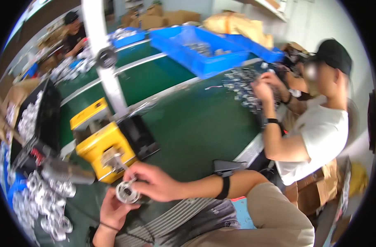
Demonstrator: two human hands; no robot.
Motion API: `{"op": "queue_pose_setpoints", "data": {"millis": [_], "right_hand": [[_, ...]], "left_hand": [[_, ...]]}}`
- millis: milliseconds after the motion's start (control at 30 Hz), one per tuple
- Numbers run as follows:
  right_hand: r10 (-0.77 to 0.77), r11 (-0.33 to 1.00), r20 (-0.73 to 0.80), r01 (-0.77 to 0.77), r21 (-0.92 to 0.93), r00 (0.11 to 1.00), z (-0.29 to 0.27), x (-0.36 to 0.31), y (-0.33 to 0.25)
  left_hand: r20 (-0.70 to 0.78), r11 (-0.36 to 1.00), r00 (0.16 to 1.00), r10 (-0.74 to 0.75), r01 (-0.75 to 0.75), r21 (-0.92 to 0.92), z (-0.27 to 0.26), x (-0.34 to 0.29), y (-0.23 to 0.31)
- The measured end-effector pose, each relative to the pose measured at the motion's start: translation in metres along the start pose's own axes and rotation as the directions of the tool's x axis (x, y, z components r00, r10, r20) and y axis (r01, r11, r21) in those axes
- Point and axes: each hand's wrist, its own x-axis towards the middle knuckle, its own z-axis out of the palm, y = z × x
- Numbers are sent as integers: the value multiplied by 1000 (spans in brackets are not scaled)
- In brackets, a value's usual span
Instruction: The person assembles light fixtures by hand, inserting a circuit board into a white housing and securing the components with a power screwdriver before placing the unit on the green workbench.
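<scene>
The round metal piece is up in front of the yellow machine (pixel 107 144), gripped by the left hand (pixel 113 210), while the right hand (pixel 158 183) pinches at its upper edge, partly covering it. Silvery castings (pixel 52 201) crowd the left. The round metal piece (pixel 127 193) looks silvery, rimmed, dark-centred.

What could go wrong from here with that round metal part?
The round metal part is pinched in the left hand, so it might slip. The right hand, close to the yellow machine, could bump it. The silvery parts at left lie loosely heaped; some could slide.
</scene>
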Motion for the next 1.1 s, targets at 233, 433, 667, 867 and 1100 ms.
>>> {"op": "queue_pose_setpoints", "data": {"millis": [233,433,667,867,1100], "right_hand": [[59,997,-38,-56,60,998,-12,-2,-7],[104,992,70,-108,61,992,-16,3,-5],[205,968,60,-193,-163,977,-18,5,-18],[-78,818,140,144,-557,987,-14,4,-17],[132,873,99,-68,-484,986,-15,3,-8]], "left_hand": [[44,990,999,16,-9,-138,3,14,4],[-16,987,1000,2,-5,-161,-4,6,5],[71,978,998,-3,17,-209,-2,6,12],[1,983,998,-62,62,-175,-3,10,11],[50,982,996,-70,77,-174,-3,11,8]]}}
